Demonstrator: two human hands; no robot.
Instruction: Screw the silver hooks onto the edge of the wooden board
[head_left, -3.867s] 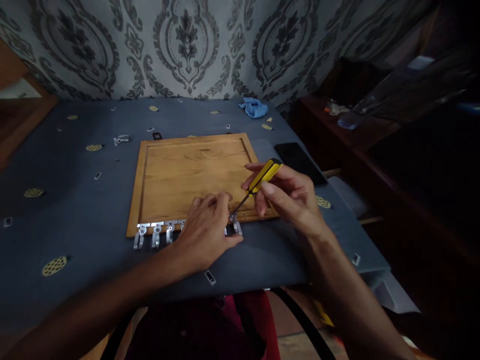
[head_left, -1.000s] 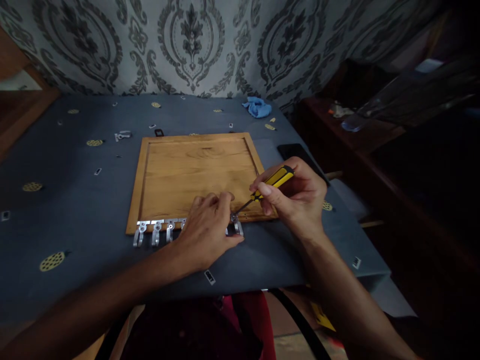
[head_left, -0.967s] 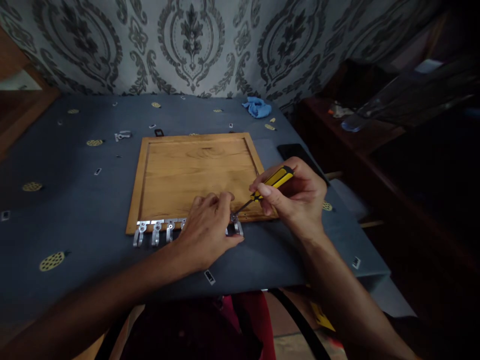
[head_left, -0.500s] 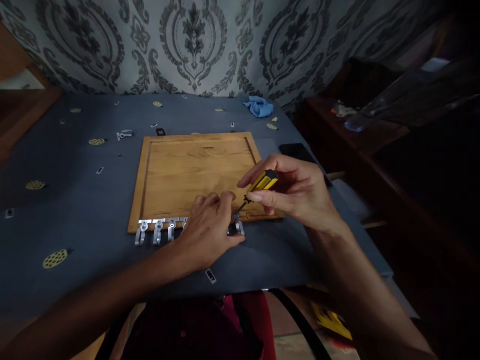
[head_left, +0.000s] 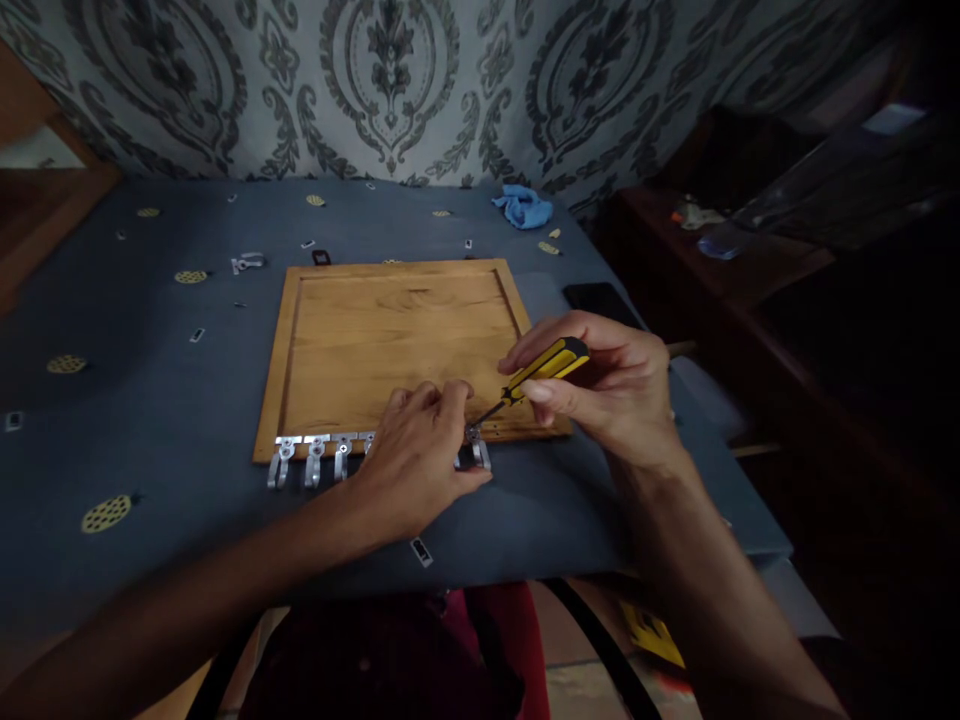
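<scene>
A framed wooden board [head_left: 405, 340] lies flat on the table, with several metal hooks [head_left: 315, 460] in a row along its near edge. My left hand [head_left: 420, 455] rests over that edge, its thumb and fingers closed around a metal hook [head_left: 480, 455] near the right end. My right hand [head_left: 607, 385] grips a screwdriver [head_left: 546, 370] with a yellow and black handle. The screwdriver's shaft slants down to the left, its tip at the top of the hook that my left hand holds. The hooks under my left hand are partly hidden.
A loose metal hook [head_left: 247, 262] lies left of the board's far corner. A crumpled blue cloth [head_left: 523, 207] is at the back right, and a dark flat object [head_left: 600, 300] lies beyond my right hand. Patterned fabric [head_left: 390, 90] hangs behind the table.
My right hand has shifted slightly right, and the screwdriver now leans over more, its tip still at the hook. My left hand has stayed in place.
</scene>
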